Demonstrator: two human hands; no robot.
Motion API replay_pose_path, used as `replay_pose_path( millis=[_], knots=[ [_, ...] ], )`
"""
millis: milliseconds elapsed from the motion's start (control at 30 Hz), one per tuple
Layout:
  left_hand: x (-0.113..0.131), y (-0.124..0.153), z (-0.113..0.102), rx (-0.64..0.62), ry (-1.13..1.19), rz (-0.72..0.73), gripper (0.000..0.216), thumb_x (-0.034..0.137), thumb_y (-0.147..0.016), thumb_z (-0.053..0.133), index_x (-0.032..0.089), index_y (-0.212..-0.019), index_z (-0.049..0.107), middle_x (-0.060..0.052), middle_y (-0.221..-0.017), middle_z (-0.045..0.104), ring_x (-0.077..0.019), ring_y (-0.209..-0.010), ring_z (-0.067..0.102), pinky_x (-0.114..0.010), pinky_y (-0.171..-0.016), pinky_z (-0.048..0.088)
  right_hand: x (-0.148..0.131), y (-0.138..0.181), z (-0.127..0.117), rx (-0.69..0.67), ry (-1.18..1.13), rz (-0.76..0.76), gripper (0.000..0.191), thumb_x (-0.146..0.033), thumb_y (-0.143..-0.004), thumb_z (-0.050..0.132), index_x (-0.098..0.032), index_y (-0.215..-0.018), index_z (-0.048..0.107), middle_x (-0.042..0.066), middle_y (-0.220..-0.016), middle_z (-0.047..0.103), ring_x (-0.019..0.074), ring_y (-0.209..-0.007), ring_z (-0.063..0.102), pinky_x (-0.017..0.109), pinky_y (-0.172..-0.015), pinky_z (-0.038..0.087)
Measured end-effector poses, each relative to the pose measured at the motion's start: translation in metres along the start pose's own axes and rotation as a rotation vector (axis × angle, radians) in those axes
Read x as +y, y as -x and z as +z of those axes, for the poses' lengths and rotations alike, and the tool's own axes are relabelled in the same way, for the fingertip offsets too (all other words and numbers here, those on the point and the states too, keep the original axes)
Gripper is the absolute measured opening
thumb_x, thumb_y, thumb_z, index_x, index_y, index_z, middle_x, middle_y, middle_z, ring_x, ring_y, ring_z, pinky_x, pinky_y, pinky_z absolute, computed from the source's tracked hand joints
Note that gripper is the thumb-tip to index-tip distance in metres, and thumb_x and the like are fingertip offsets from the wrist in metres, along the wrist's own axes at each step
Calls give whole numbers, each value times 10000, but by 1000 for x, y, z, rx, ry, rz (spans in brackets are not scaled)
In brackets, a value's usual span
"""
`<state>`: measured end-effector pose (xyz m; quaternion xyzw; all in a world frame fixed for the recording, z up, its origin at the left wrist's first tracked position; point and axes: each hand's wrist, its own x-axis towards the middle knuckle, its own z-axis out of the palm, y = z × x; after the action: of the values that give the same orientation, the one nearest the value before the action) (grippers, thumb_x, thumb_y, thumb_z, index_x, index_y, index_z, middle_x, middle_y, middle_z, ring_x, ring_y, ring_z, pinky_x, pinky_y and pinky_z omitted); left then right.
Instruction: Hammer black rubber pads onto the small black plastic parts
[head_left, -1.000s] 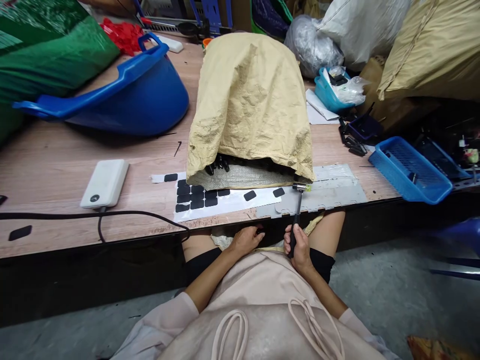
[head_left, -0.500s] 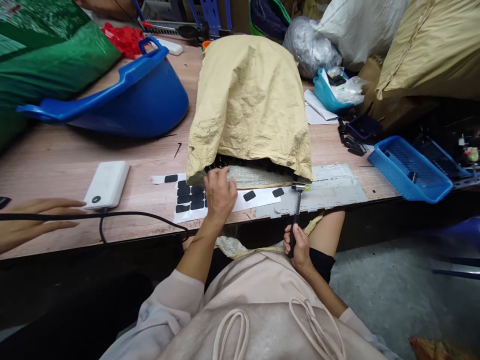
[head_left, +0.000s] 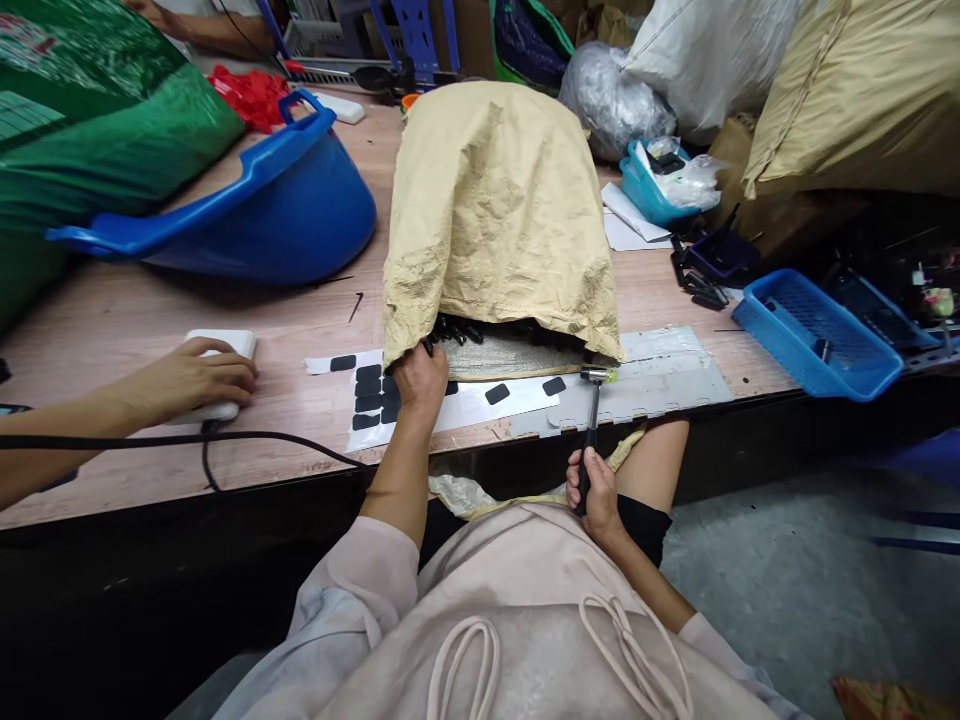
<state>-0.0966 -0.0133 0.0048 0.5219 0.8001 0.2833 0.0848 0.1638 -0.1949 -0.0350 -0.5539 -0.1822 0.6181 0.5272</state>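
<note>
Right hand clasps a metal-headed hammer; left hand, its grip hidden, reaches inside a crinkled sack.

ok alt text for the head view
A person's left hand is at the open mouth of a tan sack showing black pieces, while the right hand grips a small hammer. At left, another person's hand rests on a white device.

Your camera looked out from your head, forward and steeply down, close above your shirt at the bottom of the frame, and faced across the table toward the sack at upper centre.
</note>
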Motion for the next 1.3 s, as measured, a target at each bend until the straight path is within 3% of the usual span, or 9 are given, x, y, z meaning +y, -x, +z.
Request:
replay_pose_path(
  millis=[100, 200, 333, 500, 767, 1300],
  knots=[
    [6, 21, -11, 16, 94, -14, 195, 201, -815, 619, 193, -1009, 599, -76, -911, 716, -242, -842, 690, -369, -859, 544, 0, 0, 0, -6, -1, -7, 554, -734, -756, 729, -208, -817, 566, -86, -539, 479, 51, -355, 361, 182, -339, 275],
    [15, 50, -14, -39, 269, 130, 244, 177, -797, 652, 208, -1029, 582, -26, -938, 705, -169, -752, 649, -304, -792, 532, 0, 0, 1, -3, 1, -13, 557, -738, -753, 731, -208, -816, 569, -87, -539, 479, 50, -352, 360, 181, -337, 281],
    [27, 76, -2, -262, 436, 393, 263, 147, -795, 655, 223, -1042, 602, -6, -971, 703, -153, -780, 625, -290, -797, 528, 0, -1, 1, -2, -2, -13, 557, -738, -753, 732, -208, -814, 571, -86, -541, 479, 48, -352, 357, 182, -334, 280],
    [33, 74, 13, -446, 476, 534, 248, 111, -791, 657, 220, -1015, 646, -19, -981, 701, -194, -915, 632, -330, -854, 529, 1, -1, -1, -8, 5, -14, 552, -733, -757, 730, -206, -808, 576, -85, -539, 476, 47, -353, 356, 180, -338, 275],
    [28, 69, 23, -408, 457, 544, 200, 251, -833, 753, 206, -1023, 706, -30, -961, 637, -189, -887, 620, -311, -790, 533, 3, -1, -3, -12, 34, -28, 533, -722, -790, 700, -206, -820, 569, -84, -547, 470, 53, -357, 359, 189, -341, 283],
    [29, 71, 27, -416, 419, 523, 158, 250, -841, 747, 224, -994, 720, -20, -928, 629, -198, -900, 614, -324, -825, 519, 6, 1, -8, 16, 118, -52, 516, -721, -833, 653, -212, -850, 573, -92, -566, 455, 50, -365, 349, 189, -343, 269]
  ],
)
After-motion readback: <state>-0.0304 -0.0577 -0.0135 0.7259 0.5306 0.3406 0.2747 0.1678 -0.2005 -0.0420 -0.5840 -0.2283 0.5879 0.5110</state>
